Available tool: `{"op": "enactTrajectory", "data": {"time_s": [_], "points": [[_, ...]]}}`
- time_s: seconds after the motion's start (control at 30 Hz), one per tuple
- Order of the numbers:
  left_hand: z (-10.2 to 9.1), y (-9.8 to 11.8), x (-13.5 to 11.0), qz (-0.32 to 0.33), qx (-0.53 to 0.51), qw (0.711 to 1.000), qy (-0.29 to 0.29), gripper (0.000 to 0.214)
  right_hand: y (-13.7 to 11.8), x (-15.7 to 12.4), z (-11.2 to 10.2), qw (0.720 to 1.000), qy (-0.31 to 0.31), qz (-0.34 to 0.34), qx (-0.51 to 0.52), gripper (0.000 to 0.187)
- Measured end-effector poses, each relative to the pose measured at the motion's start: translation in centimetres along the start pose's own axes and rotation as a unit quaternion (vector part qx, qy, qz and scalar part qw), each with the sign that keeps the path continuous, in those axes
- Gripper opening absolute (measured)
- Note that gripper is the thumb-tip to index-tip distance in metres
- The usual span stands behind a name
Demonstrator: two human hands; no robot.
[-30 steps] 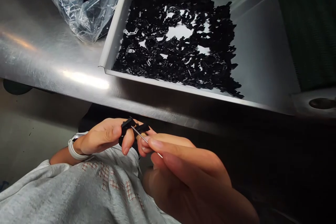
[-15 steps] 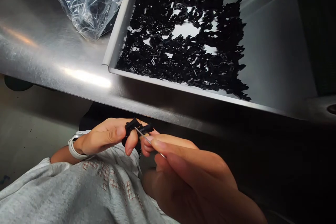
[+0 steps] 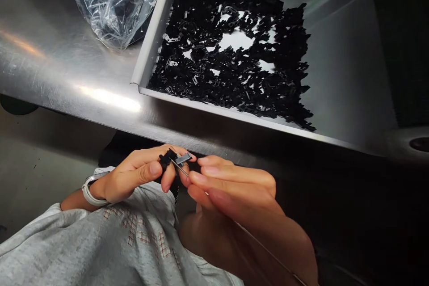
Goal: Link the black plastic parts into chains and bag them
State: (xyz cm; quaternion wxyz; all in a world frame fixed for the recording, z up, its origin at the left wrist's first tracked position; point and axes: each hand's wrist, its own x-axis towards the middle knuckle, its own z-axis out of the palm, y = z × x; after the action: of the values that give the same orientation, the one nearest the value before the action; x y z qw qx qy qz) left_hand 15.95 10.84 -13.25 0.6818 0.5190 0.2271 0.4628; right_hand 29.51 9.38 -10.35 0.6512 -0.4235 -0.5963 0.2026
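Observation:
My left hand (image 3: 134, 176), with a white band at the wrist, pinches a small black plastic part (image 3: 171, 159) between thumb and fingers, just below the table's front edge. My right hand (image 3: 234, 187) is closed around a thin metal pin (image 3: 182, 169) whose tip touches that part. Both hands sit close together over my grey shirt.
A steel table (image 3: 67, 67) runs across the view. On it stands a shallow metal tray (image 3: 335, 62) heaped with several small black plastic parts (image 3: 234, 53). A crumpled clear plastic bag (image 3: 107, 4) with dark pieces lies at the tray's left. A round hole (image 3: 418, 144) shows at the right.
My right hand has moved closer to the left hand, its fingers now further along the pin. The black part has turned slightly in my left fingers.

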Motion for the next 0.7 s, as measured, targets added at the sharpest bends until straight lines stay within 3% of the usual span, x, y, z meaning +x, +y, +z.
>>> {"op": "enactTrajectory", "data": {"time_s": [0.07,0.1,0.3,0.5,0.6,0.7], "points": [[0.0,0.0,0.0,0.004,0.005,1.000,-0.003,0.046,0.4,0.1,0.7,0.995,0.086,-0.030,0.025,0.005],[0.0,0.0,0.0,0.005,0.007,1.000,-0.004,0.046,0.6,0.1,0.7,0.995,0.089,-0.035,0.039,0.005],[0.0,-0.1,-0.1,-0.015,-0.014,1.000,0.006,0.047,1.4,-0.2,-1.2,0.997,-0.035,-0.050,0.041,0.023],[0.0,-0.2,-0.1,-0.006,-0.008,1.000,0.008,0.046,0.7,-0.1,1.2,0.994,0.105,-0.017,0.022,0.007],[-0.1,-0.3,-0.2,-0.010,-0.015,1.000,0.009,0.046,0.8,-0.1,1.3,0.997,0.074,-0.021,0.029,0.009],[-0.2,-0.3,-0.3,-0.023,-0.021,0.999,0.012,0.048,1.0,-0.1,-0.4,1.000,-0.004,-0.016,0.009,0.008]]}}
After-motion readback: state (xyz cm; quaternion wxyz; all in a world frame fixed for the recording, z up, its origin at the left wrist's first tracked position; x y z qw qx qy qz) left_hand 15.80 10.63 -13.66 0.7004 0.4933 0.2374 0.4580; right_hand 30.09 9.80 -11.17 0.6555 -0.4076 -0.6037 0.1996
